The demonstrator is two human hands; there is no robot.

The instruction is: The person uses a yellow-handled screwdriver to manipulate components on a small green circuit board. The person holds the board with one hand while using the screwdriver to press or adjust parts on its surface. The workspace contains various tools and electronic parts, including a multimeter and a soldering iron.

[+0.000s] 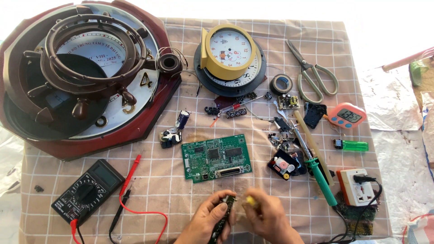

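Hands meet at the cloth's near edge: left hand [209,220] grips a narrow dark board [224,217], right hand [267,218] pinches a small yellow-tipped tool [250,200] just beside it. Green circuit board [216,157] lies untouched beyond; work looks midway.

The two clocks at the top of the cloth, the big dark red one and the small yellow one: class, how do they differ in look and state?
The dark red clock is far larger and eight-sided, while the yellow clock is small and rounded. The dark red clock's face is mostly covered by loose brown rings; the yellow clock's face shows fully. The yellow clock rests on a dark round dial; the red one lies on the checked cloth. Both have white dials.
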